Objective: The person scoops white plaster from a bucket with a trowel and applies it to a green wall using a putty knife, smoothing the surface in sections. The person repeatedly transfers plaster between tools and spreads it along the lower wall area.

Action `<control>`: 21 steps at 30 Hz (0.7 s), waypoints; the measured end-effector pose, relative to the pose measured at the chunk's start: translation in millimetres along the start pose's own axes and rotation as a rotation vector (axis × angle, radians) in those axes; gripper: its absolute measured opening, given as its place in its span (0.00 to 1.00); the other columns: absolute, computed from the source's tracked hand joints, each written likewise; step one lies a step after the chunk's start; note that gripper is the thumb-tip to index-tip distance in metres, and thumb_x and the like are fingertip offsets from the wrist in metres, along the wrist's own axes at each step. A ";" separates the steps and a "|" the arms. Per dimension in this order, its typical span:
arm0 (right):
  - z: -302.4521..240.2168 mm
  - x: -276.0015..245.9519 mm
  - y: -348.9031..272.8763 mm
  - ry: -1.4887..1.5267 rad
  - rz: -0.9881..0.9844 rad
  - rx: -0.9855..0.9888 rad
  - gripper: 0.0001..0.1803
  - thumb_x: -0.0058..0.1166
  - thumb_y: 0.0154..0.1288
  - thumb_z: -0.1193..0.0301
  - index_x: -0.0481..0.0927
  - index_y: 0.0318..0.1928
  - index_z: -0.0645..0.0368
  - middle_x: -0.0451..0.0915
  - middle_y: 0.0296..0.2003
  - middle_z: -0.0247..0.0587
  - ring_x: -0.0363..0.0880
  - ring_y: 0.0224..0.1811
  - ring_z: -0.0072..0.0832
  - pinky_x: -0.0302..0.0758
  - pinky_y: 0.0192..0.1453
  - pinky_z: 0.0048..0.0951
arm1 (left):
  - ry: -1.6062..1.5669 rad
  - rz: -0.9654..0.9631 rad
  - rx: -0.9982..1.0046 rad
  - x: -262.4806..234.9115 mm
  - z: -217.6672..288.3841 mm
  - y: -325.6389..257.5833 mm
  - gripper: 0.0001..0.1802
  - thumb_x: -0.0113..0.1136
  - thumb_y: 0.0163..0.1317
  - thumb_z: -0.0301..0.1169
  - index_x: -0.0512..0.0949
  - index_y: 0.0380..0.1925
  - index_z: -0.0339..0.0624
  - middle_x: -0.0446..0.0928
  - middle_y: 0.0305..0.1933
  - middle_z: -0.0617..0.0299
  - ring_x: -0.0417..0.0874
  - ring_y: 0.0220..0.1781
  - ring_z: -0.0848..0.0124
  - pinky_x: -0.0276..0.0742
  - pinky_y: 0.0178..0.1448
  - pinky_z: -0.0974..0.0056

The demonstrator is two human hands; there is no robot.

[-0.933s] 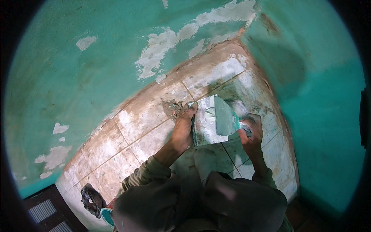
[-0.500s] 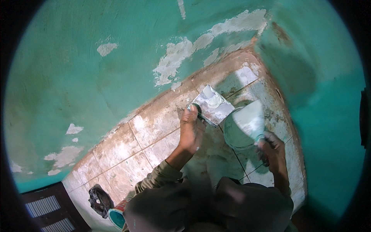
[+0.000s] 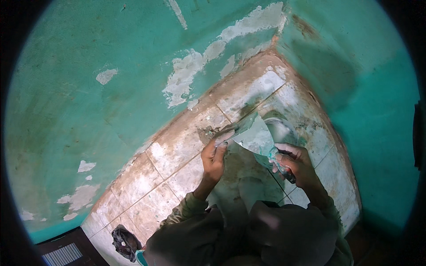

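My right hand [image 3: 296,164] grips a wide putty knife [image 3: 256,136] by its handle, which is smeared with green and has a red and black end. The knife's broad triangular blade points up and to the left. In my left hand [image 3: 214,156] is a flat rectangular trowel [image 3: 241,126], now tilted and mostly hidden behind the fingers and the knife blade. The two blades overlap, and they seem to touch. Below them on the floor stands a round bucket [image 3: 288,129], partly covered by the knife and my right hand.
Green walls [image 3: 133,88] with pale patches [image 3: 184,75] meet at a corner ahead. Dirty, white-smeared tiles [image 3: 186,177] cover the floor. At the lower left lie a crumpled black plastic bag [image 3: 125,241], part of a green-rimmed container [image 3: 140,257] and a dark slatted panel [image 3: 62,255].
The putty knife has moved left, from over the bucket onto the trowel. My left hand has tilted the trowel, so its putty-covered face no longer shows. The view has shifted slightly.
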State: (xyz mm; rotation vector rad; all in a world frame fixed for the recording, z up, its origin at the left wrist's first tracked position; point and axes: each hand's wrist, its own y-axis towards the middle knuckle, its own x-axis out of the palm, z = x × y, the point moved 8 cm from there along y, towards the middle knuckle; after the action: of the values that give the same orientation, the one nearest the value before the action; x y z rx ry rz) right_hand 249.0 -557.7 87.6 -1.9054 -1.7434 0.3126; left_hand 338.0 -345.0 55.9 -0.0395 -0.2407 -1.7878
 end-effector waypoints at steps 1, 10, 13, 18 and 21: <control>0.8 -0.2 0.7 0.007 -0.009 -0.026 0.22 0.55 0.63 0.73 0.74 0.56 0.71 0.82 0.35 0.44 0.79 0.27 0.22 0.75 0.25 0.22 | 0.063 0.001 0.010 -3.2 3.4 -0.2 0.15 0.49 0.73 0.29 0.77 0.53 0.32 0.80 0.51 0.59 0.77 0.50 0.72 0.71 0.55 0.68; -9.8 -9.2 4.5 -0.086 -0.052 -0.194 0.19 0.55 0.65 0.69 0.76 0.53 0.68 0.81 0.34 0.39 0.78 0.31 0.21 0.73 0.30 0.23 | 0.508 -0.070 0.272 -18.2 4.2 5.9 0.14 0.50 0.67 0.22 0.78 0.50 0.31 0.81 0.49 0.49 0.81 0.50 0.63 0.73 0.55 0.65; -3.3 -22.0 19.3 -0.011 -0.098 -0.185 0.20 0.54 0.65 0.67 0.75 0.54 0.66 0.81 0.36 0.40 0.79 0.32 0.24 0.74 0.31 0.25 | 0.484 0.047 0.045 -36.2 -10.7 -7.7 0.15 0.49 0.71 0.30 0.77 0.51 0.32 0.80 0.48 0.53 0.78 0.49 0.71 0.71 0.55 0.65; -7.0 -56.5 78.8 0.286 0.039 -0.163 0.19 0.51 0.66 0.69 0.72 0.56 0.62 0.81 0.40 0.42 0.78 0.32 0.25 0.76 0.29 0.27 | 0.343 0.167 -0.141 -58.1 -11.8 -34.0 0.15 0.48 0.72 0.29 0.76 0.51 0.31 0.79 0.45 0.59 0.75 0.46 0.73 0.69 0.52 0.68; 5.2 -82.6 141.3 0.356 0.070 -0.165 0.17 0.51 0.66 0.70 0.73 0.54 0.61 0.81 0.39 0.42 0.78 0.31 0.24 0.76 0.27 0.27 | 0.314 0.209 -0.193 -71.5 -19.4 -49.6 0.16 0.49 0.72 0.32 0.76 0.50 0.31 0.79 0.47 0.58 0.75 0.48 0.72 0.68 0.55 0.67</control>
State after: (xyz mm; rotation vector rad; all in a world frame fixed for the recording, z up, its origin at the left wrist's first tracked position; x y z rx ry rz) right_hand 355.0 -640.3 -6.1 -1.9950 -1.5050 -0.1456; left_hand 308.5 -269.5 18.7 0.0761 0.1569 -1.5773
